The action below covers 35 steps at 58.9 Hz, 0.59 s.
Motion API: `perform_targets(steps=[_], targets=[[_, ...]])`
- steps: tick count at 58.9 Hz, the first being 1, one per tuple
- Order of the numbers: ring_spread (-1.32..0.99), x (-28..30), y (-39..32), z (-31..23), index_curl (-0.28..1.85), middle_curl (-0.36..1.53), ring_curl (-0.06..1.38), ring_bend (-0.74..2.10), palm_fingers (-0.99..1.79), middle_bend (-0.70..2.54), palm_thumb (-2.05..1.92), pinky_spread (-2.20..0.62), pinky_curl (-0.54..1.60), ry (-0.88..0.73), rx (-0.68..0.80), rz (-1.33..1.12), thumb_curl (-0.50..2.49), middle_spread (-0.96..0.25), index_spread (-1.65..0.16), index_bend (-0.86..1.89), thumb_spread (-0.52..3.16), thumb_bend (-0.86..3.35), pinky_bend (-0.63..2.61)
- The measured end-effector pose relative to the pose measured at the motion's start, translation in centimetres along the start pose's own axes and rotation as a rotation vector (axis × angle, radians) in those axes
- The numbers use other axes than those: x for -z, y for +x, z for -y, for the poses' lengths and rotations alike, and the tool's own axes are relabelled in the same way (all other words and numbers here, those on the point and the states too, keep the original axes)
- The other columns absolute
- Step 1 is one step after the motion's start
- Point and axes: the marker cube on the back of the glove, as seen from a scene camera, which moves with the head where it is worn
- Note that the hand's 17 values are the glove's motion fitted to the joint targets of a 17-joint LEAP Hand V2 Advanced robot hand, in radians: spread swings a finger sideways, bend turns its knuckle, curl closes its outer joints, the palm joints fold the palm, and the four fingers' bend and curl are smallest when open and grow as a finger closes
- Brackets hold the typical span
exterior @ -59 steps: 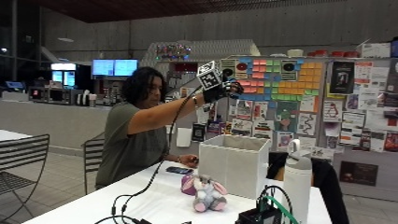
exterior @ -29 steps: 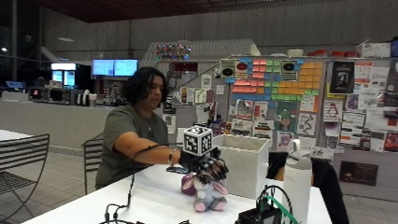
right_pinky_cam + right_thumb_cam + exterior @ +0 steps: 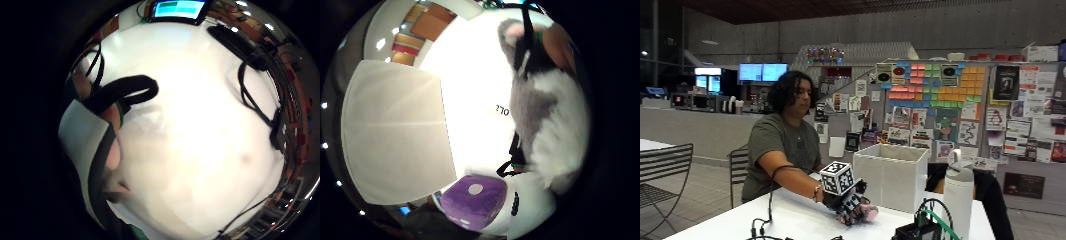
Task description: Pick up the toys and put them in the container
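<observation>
One plush toy (image 3: 863, 214) on the table, one white container (image 3: 889, 175) at its two o'clock, one white bottle (image 3: 957, 200), one gloved hand (image 3: 848, 202).

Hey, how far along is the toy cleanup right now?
Nothing shows as finished yet. In hand: the gloved right hand is down on the plush toy on the white table, beside the white container. Still left: lifting the plush and dropping it into the container.
</observation>
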Motion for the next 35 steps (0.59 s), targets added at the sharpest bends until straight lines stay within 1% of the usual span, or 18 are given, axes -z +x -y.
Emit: perform_targets(steps=[7,11,15,21,27,31,35], targets=[[-0.4,2.4,-0.5,-0.5,0.61,0.64,0.49,0.93,1.1,0.65,0.75,-0.38,0.35,0.053,0.011,0.072,0.64,-0.34,-0.41,0.25,0.71,0.18,0.76],[-0.41,6.0,-1.6,-0.4,0.65,0.67,0.49,0.93,1.1,0.68,0.78,-0.39,0.36,0.114,0.014,0.119,0.68,-0.34,-0.4,0.28,0.63,0.19,0.75],[-0.41,10.7,-3.7,-0.3,0.69,0.69,0.5,0.94,1.07,0.68,0.77,-0.4,0.37,0.187,0.055,0.139,0.71,-0.35,-0.41,0.29,0.57,0.17,0.76],[-0.42,18.2,-8.2,-0.5,0.74,0.72,0.52,0.96,1.03,0.68,0.77,-0.4,0.39,0.269,0.119,0.208,0.76,-0.36,-0.41,0.29,0.52,0.16,0.77],[-0.43,24.6,-13.6,-1.3,0.78,0.75,0.53,0.98,1.02,0.69,0.77,-0.4,0.41,0.34,0.214,0.267,0.8,-0.37,-0.42,0.29,0.48,0.15,0.78],[-0.43,28.1,-17.1,-1.6,0.81,0.77,0.54,0.99,1.02,0.69,0.78,-0.4,0.42,0.388,0.281,0.277,0.83,-0.37,-0.43,0.29,0.45,0.15,0.79],[-0.43,30.4,-20.8,-1.9,0.84,0.79,0.55,1.0,1.01,0.69,0.78,-0.4,0.43,0.401,0.344,0.293,0.86,-0.37,-0.43,0.3,0.43,0.14,0.79]])
